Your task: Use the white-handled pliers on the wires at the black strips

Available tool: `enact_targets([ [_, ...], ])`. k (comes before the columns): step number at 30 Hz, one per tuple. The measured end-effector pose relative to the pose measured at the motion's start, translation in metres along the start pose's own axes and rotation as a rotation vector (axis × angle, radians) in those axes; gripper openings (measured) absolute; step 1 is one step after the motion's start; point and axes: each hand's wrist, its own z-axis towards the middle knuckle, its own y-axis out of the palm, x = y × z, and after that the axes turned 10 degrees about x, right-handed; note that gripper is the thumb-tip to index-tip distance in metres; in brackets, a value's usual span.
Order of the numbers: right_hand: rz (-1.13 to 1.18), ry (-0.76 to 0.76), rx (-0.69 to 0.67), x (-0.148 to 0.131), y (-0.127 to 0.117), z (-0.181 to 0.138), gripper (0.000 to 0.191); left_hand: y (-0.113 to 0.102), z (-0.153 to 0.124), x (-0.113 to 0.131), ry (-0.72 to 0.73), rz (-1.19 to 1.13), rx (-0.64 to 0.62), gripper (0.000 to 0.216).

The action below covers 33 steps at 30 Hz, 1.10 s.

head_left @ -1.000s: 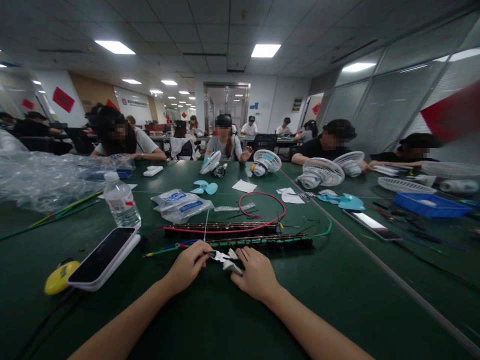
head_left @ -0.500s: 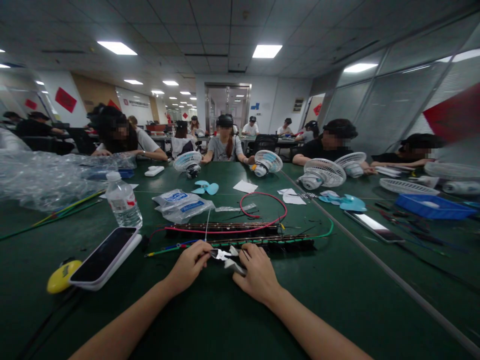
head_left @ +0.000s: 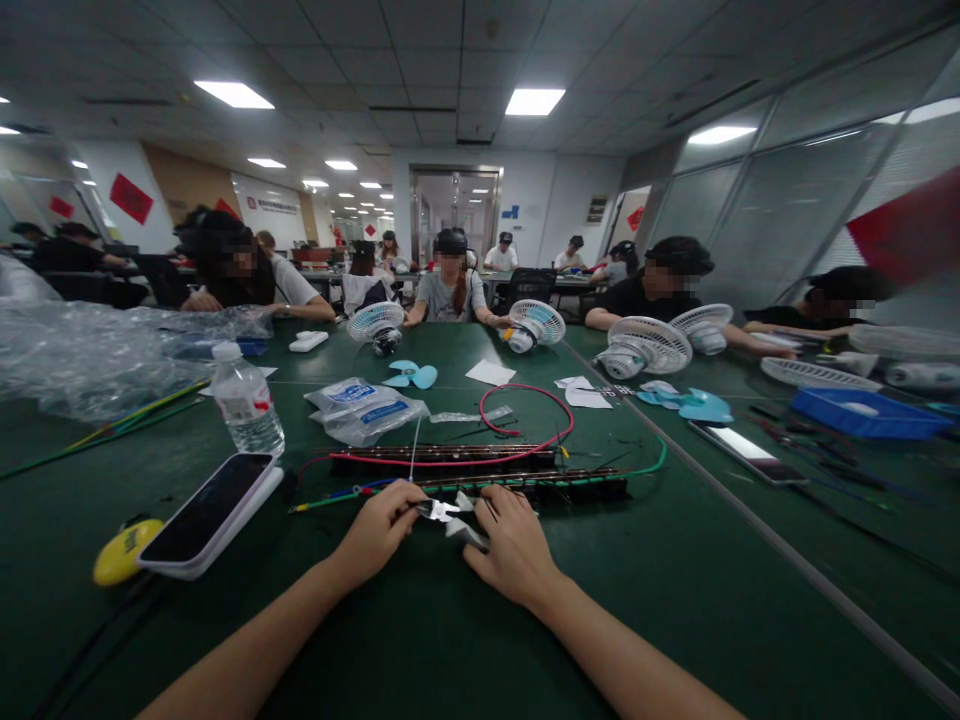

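In the head view my left hand (head_left: 384, 525) is closed in a pinch, with a thin white cable tie (head_left: 415, 450) rising from its fingertips. My right hand (head_left: 516, 545) is wrapped round the pale grey handles of a pair of pliers (head_left: 442, 511). Their metal jaws point left and reach my left fingertips; what lies between the jaws is too small to tell. Just beyond both hands lies a long dark strip bundled with wires (head_left: 555, 486), a green wire along it. A second dark strip (head_left: 450, 456) lies behind, with a red wire (head_left: 568, 420) looping over it.
To the left are a phone (head_left: 210, 515), a yellow round object (head_left: 126, 552) and a water bottle (head_left: 247, 405). Plastic bags (head_left: 364, 412) and a blue fan blade (head_left: 410, 374) lie beyond the strips. A blue tray (head_left: 870, 412) sits right. Co-workers handle fans across the table.
The pliers and my right fingers have shifted very slightly left. My left hand is almost still. Across the table, a co-worker's arm at the right has moved.
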Motion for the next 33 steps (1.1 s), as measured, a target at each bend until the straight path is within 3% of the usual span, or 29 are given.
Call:
enact_targets([
  [33, -0.051, 0.012, -0.007, -0.0015, 0.0026, -0.001, 0.02, 0.0002, 0.0008, -0.0001, 0.01, 0.021, 0.006, 0.019],
])
